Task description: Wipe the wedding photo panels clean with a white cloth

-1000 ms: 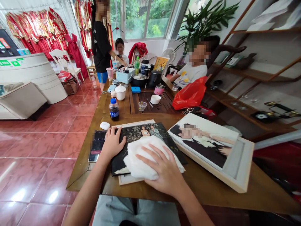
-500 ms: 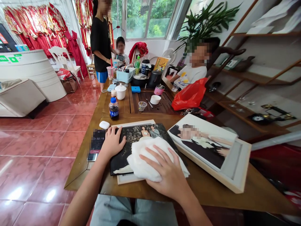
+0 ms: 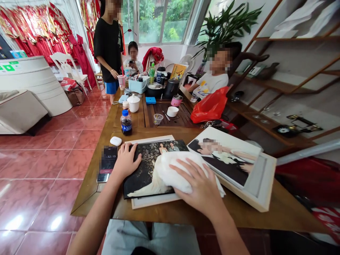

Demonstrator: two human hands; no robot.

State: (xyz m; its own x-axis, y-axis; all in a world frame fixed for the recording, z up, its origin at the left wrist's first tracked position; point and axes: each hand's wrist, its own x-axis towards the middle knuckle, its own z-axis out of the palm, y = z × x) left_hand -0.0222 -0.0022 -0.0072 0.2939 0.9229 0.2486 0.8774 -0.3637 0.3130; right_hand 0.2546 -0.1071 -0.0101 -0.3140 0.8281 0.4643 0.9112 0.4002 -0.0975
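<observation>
A dark wedding photo panel (image 3: 143, 166) lies flat over a light-framed piece (image 3: 148, 202) on the wooden table. My left hand (image 3: 127, 159) rests open on the panel's left edge, thumb apart from the fingers. My right hand (image 3: 198, 184) is closed over a folded white cloth (image 3: 172, 166), its fingers bent across the top, holding it against the panel's right side. The cloth hides that part of the picture, and one corner hangs past the panel's edge. Right of it, a second photo panel (image 3: 225, 152) lies askew on a pale wooden frame (image 3: 261, 191).
A phone (image 3: 107, 163), a white earbud case (image 3: 115, 141) and a dark drink bottle (image 3: 126, 123) stand left. Farther back are a lidded white pot (image 3: 133, 103), a white bowl (image 3: 172, 112) and a red plastic bag (image 3: 211, 108). Several people are around the table's far part.
My right hand has slid the cloth to the right across the panel, uncovering more of the pale dress. My left hand stays on the left edge. The view has shifted slightly.
</observation>
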